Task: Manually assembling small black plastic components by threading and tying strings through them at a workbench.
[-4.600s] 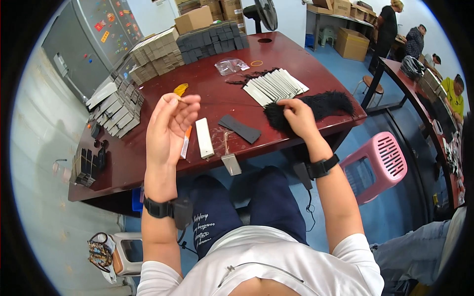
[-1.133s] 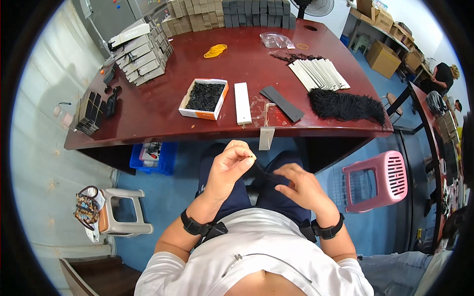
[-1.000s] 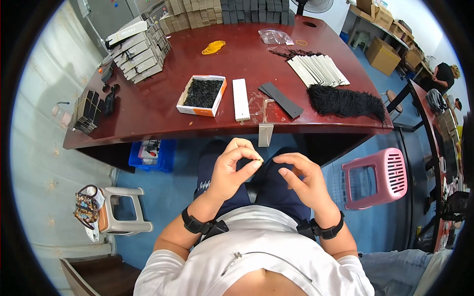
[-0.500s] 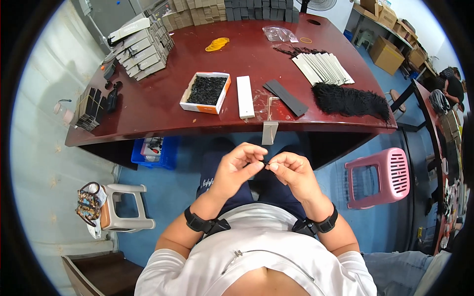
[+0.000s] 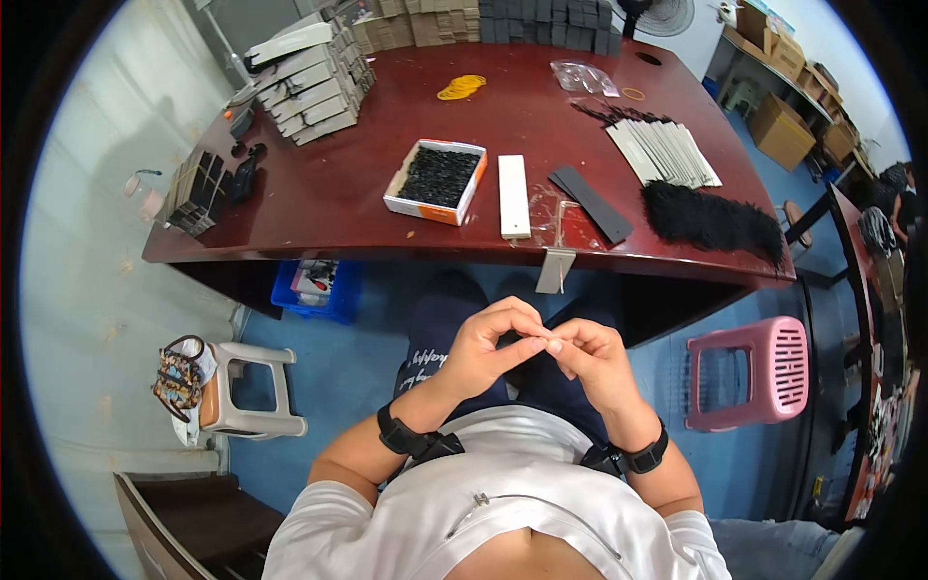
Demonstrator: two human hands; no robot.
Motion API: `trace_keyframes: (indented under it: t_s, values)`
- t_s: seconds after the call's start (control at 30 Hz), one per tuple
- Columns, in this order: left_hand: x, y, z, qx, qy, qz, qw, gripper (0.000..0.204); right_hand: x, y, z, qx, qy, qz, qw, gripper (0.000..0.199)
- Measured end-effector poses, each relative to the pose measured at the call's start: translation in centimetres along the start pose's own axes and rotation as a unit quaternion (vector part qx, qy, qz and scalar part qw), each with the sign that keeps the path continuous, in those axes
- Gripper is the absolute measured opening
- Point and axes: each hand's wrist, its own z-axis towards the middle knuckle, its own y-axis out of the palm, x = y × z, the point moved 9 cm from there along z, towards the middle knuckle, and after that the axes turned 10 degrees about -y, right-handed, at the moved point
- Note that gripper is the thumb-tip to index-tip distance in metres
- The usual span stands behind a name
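L hand (image 5: 498, 348) & R hand (image 5: 592, 358): thumbs and index fingers pinched narrow, tips meeting over the lap; can't tell what's between, too small/hidden. Nearest item, just beyond: metal plate (image 5: 555, 272), pale, rectangular, hanging at desk's near edge, w/ bent wire above it on desktop. Blk strands (image 5: 713, 220) on right side of desk: dense, fringed bundle, near side of fanned pale cards (image 5: 662, 155). White bar (image 5: 514, 196) lies flat mid-desk, small hole at near end; 2 dk grey strips (image 5: 594, 205) overlap to its right. Containers: open white/orange box (image 5: 422, 210) left of bar, nearly full of small blk pcs (image 5: 440, 176); blue bin (image 5: 338, 302) under desk, left, w/ misc. small items, unclear. Writing: white lettering (image 5: 428, 358) on left trouser leg.
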Motion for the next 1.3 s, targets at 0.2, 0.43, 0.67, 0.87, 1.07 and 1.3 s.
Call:
trace_keyframes:
  t_s: [0.2, 0.43, 0.67, 0.87, 1.07, 1.3]
  values:
    - [3.2, 0.1, 0.6, 0.009, 0.032, 0.16, 0.987, 0.007, 0.7, -0.8, 0.1, 0.019, -0.006, 0.031, 0.999, 0.009]
    - [9.7, -12.3, 5.6, 0.18, -0.018, 0.385, 0.905, 0.008, 0.6, -1.3, 0.1, 0.026, -0.009, 0.018, 0.999, 0.009]
    - [7.1, -14.8, 10.9, 0.069, -0.129, 0.518, 0.843, 0.009, 0.7, -0.6, 0.2, -0.01, 0.003, 0.016, 1.0, 0.009]
    - [6.8, -14.6, 12.3, 0.07, -0.127, 0.6, 0.787, 0.009, 0.6, -0.7, 0.1, -0.015, 0.011, 0.01, 1.0, 0.01]
    - [7.9, -15.1, 11.9, 0.132, -0.08, 0.549, 0.821, 0.011, 0.8, -0.8, 0.2, -0.016, 0.011, 0.013, 1.0, 0.009]
    - [6.4, -13.8, 12.9, 0.098, -0.059, 0.589, 0.8, 0.013, 0.8, -0.5, 0.1, -0.019, 0.013, 0.013, 1.0, 0.009]
